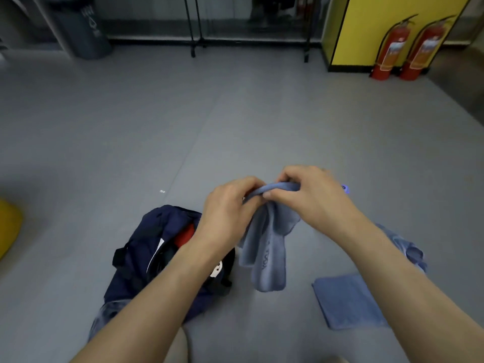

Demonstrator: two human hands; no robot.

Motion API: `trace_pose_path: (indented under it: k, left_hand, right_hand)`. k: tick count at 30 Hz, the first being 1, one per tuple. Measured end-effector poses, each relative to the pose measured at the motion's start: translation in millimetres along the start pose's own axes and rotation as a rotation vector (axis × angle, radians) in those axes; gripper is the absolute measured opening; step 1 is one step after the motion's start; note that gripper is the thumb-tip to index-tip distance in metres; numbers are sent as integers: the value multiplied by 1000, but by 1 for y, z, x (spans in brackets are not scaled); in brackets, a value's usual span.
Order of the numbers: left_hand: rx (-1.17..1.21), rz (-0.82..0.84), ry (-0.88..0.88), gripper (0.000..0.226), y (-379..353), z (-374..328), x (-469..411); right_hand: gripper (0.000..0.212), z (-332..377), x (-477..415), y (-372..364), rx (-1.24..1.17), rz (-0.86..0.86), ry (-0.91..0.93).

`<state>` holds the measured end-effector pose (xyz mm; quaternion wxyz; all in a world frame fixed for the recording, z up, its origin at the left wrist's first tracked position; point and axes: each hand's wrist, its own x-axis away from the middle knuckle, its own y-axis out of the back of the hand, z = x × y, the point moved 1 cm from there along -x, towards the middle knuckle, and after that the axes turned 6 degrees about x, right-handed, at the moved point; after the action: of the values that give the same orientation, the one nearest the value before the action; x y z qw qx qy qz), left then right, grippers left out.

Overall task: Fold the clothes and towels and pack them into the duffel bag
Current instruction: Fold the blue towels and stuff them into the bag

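A soft blue towel (264, 247) hangs limp in midair, its bunched top edge pinched by both the left hand (230, 205) and right hand (311, 197). It looks light and floppy, best held at the corners. Left of it sits the open navy duffel bag (146, 258); right lies a folded blue towel (345, 299).

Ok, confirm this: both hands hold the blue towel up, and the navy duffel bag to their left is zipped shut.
Not shut: the head view shows the duffel bag open, with red cloth visible inside. The left hand and right hand do hold the blue towel up.
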<state>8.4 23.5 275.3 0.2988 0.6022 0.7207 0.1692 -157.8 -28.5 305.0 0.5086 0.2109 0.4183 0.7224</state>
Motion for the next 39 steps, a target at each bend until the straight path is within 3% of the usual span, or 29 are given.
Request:
trace_pose_path:
  k: [6,8,11,16,21,26,29,32,39]
  left_hand:
    - [112,20,141,10,29,16,6]
    - [106,63,128,11,33,20,10]
    - [213,117,98,16,38,23,14]
    - [492,99,103,12,39,16,17]
    - [543,-21,59,18,35,12,14]
    - [487,-161,19,20,44,13,8]
    - [408,-226,29,20,51,20,4]
    - [275,-208,58,18,53,27,4]
    - [118,-76,64,20,54,47,-5]
  right_hand:
    - [12,-14,9,-27,-392,76,-117]
    - [3,-6,7,-26,-518,62,-99]
    - [9,9,8,-31,-608,73,-16]
    - [10,20,4,-45,-519,47,45]
    - [10,15,5,-50,-407,45,83]
    - [24,1,7,-47,-343,147,51]
    - [31,-15,10,-38,-175,167,11]
    - [35,-32,18,-24,-105,161,-32]
    - [22,-75,26,1,88,207,-130]
